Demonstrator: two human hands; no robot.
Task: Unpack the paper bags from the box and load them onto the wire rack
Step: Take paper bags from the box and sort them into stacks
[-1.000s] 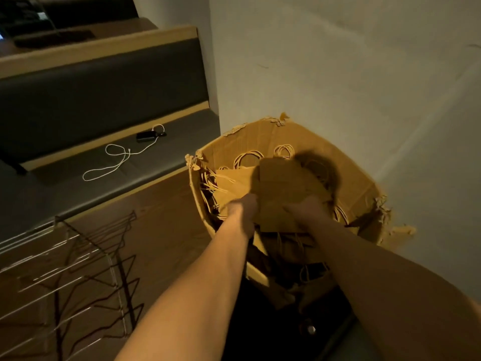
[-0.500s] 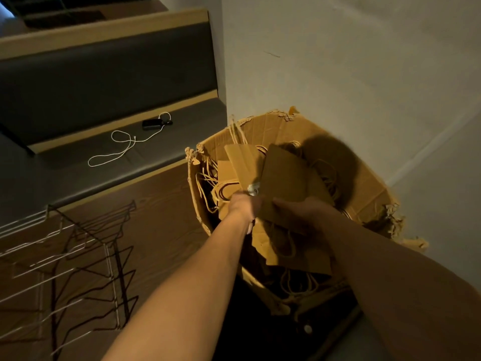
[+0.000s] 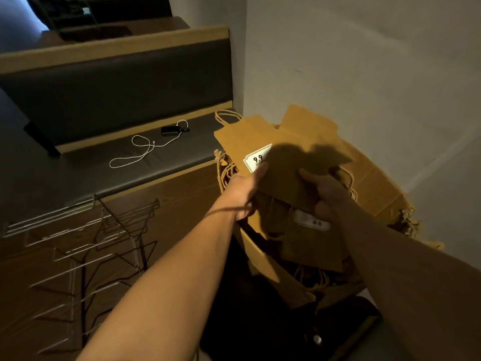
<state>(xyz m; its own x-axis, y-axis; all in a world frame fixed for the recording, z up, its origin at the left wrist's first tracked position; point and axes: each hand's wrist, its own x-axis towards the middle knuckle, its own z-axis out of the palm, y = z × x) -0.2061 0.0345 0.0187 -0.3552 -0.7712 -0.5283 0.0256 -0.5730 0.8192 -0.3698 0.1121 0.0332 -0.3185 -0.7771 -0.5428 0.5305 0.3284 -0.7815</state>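
Above the torn cardboard box (image 3: 374,183), right of centre, the stack of flat brown paper bags (image 3: 294,157) now sits higher than half a second ago, clear of the rim. A white label printed "9.9" shows on one bag; twisted paper handles project at far left. Left hand (image 3: 243,190) clamps the stack's left edge, thumb extended along it. Right hand (image 3: 329,195) grips the near right, fingers curled. Wire rack (image 3: 78,246) stands near left, unloaded.
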